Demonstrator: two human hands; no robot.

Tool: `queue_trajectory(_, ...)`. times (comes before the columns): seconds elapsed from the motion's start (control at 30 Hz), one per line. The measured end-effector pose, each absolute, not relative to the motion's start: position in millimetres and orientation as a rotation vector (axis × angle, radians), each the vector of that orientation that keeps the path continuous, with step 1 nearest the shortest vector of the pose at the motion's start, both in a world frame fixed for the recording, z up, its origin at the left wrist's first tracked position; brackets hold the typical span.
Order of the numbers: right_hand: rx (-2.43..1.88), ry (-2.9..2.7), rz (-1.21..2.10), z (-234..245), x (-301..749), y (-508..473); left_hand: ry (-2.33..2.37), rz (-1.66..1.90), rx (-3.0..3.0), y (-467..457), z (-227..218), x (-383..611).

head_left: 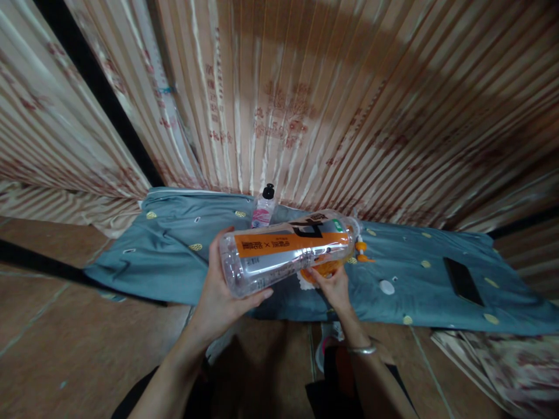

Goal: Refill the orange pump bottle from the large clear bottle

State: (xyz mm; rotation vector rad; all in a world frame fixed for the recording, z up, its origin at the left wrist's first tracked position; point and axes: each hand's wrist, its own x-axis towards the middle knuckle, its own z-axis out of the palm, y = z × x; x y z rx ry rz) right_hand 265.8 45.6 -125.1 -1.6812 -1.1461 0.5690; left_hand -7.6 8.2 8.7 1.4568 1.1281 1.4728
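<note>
My left hand [222,291] is wrapped round the base of a large clear plastic bottle [271,276] with an orange and silver label. This bottle lies nearly level in the air, its neck pointing right. Just below it, the fingers of my right hand [335,286] are closed on an orange container [325,267], mostly hidden behind the clear bottle; its full shape does not show. An orange pump top [361,250] shows beside the bottle's neck. On the cloth behind stands a small clear bottle [262,210] with a pink label and black cap.
A blue-green patterned cloth [174,256] covers the low narrow surface before me. On its right part lie a white round cap [386,287] and a dark phone [463,281]. Striped curtains [244,116] hang behind, and a black pole [100,93] slants at left.
</note>
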Motion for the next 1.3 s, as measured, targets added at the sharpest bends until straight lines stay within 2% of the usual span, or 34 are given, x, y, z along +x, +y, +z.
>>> queue_trajectory(1.3, -1.642, -1.162, 0.527, -128.2, 266.1, 45.3, 1.05, 1.476, 1.454, 8.4, 6.7, -8.2)
